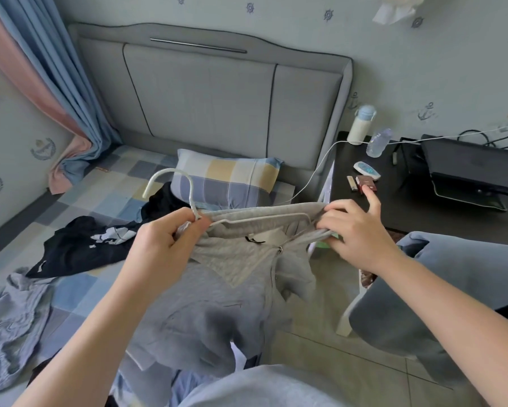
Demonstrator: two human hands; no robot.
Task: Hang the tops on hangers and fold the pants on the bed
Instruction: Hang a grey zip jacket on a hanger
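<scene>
A person is standing at the side of the bed (100, 198) and is holding a grey hoodie (217, 304) up in front of them with both hands. The left hand (164, 245) is clenching round the neck of a white hanger (261, 219), just below its hook, and is bunching some of the hoodie's collar in the same grip. The hook is pointing up and away toward the pillow (226, 180). The hanger's arm is running across the open neck of the hoodie, and its right end is disappearing under the fabric at the right hand (355, 230). That hand is pinching the hoodie's shoulder between thumb and curled fingers, with the index finger sticking out straight. The hoodie is hanging from the two hands with its zip (279, 249) partly open, and its lower part is sagging over the bed's edge. On the checked sheet to the left, a black garment (79, 245) is lying crumpled, and a blue-grey garment (12, 318) is lying nearer the corner. The pillow is leaning against the grey headboard (205, 98). Beside the bed, a dark table (393, 207) is bearing a white bottle (361, 124), a clear bottle (378, 142) and a black device (467, 168), and a white cable (314, 174) is trailing from the table down onto the bed.
</scene>
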